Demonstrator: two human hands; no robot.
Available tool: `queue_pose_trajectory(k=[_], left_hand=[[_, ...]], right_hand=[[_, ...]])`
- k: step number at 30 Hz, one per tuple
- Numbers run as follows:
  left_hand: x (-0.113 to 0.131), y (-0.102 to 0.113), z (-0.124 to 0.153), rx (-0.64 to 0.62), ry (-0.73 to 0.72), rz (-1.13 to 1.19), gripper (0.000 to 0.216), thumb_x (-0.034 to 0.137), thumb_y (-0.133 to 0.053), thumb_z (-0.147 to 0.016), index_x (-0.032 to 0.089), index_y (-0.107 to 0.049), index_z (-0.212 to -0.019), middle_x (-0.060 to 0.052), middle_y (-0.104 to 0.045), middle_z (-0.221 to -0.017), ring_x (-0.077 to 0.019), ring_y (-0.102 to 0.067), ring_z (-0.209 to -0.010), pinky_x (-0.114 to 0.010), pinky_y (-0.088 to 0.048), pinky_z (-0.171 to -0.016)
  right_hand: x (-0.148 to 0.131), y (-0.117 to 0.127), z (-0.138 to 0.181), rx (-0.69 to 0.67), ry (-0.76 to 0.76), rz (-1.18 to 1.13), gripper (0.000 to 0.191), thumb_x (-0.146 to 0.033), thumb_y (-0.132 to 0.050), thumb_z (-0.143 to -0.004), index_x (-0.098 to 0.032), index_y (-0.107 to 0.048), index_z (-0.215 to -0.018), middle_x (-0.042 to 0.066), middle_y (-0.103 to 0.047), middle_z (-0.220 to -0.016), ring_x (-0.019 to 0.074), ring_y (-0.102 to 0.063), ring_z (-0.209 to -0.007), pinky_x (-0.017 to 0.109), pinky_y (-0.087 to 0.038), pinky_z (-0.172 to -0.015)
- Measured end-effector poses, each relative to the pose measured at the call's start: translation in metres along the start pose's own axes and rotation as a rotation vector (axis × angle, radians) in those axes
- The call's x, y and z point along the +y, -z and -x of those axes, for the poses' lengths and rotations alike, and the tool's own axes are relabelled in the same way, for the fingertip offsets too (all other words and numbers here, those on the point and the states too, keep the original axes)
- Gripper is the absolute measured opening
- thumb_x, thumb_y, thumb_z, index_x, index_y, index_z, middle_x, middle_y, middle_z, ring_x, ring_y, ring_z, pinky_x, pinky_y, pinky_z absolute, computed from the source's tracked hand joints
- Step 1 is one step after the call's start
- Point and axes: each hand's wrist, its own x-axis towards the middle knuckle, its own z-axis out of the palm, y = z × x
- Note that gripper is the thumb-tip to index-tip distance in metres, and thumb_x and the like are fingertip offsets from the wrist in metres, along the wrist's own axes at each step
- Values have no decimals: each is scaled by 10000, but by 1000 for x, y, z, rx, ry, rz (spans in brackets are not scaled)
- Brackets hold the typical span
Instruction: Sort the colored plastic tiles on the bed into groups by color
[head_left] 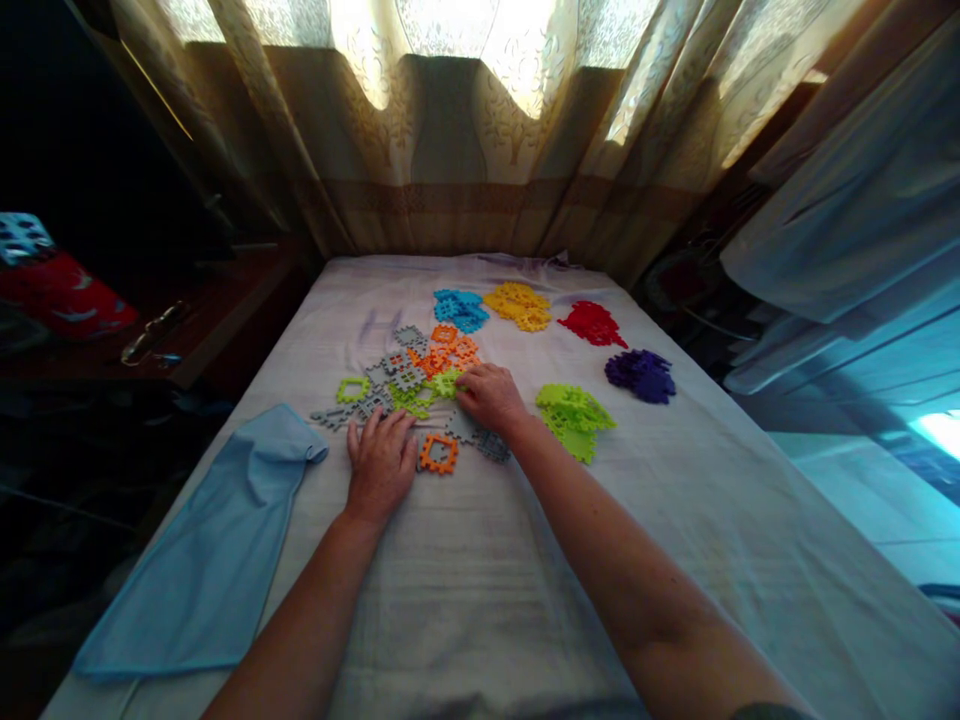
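My left hand (pixel 381 462) lies with its fingers spread at the near edge of a mixed pile, its fingertips on or beside the grey interlocking pieces (pixel 373 402). My right hand (pixel 491 397) has its fingers closed at a light green piece (pixel 445 384) in the middle of that pile. Orange pieces (pixel 450 352) lie just beyond. A green square frame piece (pixel 352 390) rests at the pile's left side. Between my hands is an orange square frame piece (pixel 439 454), nearer to me. The right fingertips are partly hidden.
Sorted heaps of similar pieces lie around: blue (pixel 460 310), yellow (pixel 519 305), red (pixel 592 324), purple (pixel 640 376) and lime green (pixel 574 420). A light blue cloth bag (pixel 217 550) lies at left on the white sheet (pixel 465 600). Curtains (pixel 480 150) hang behind.
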Motion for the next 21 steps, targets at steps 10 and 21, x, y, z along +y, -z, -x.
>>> queue_pose_trajectory(k=[10,21], left_hand=[[0,0,0,-3,0,-15,343,278,-465,-914,261,-681,-1180,-76,-640,-1340,-314,-441,-1368,-620,-204,-1161],[2,2,0,-19,6,-16,329,286,-462,-922,248,-689,-1156,-73,-637,-1344,-318,-433,-1371,-628,-190,-1163]], right_hand=[[5,-4,1,26,-4,-3,269,-283,-519,-924,-198,-690,-1114,108,-677,-1196,248,-568,-1112,376,-400,-941],[1,-8,-10,29,55,-19,356,-304,-599,-867,-211,-634,-1209,117,-651,-1248,279,-511,-1201,435,-358,-1012]])
